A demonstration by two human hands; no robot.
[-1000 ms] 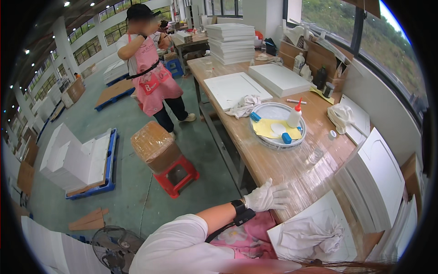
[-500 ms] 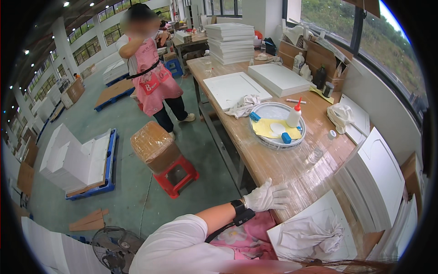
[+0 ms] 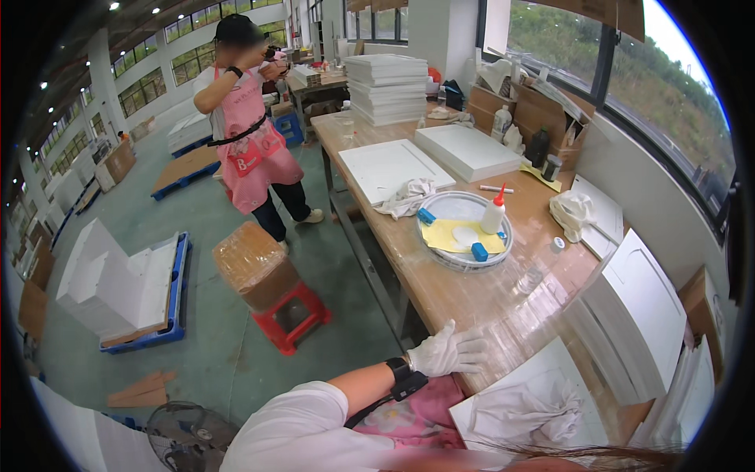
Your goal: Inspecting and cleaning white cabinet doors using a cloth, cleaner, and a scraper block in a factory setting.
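My left hand, in a white glove, lies flat at the table's near edge with its fingers stretched out and nothing in them. To its right, a white panel rests at the table edge with a crumpled white cloth on top. Farther up the table stands a round lidded bucket. On its lid are yellow sandpaper, blue blocks and a white squeeze bottle with a red tip. My right hand is not in the picture.
White panels are stacked on the right and at the table's far end. A clear bottle lies beyond my hand. Left of the table, a taped carton sits on a red stool. A person in a pink apron stands beyond.
My view has tilted a little, so the scene sits slightly left and lower. My left hand stays on the table edge. The person beyond has raised both forearms toward the head.
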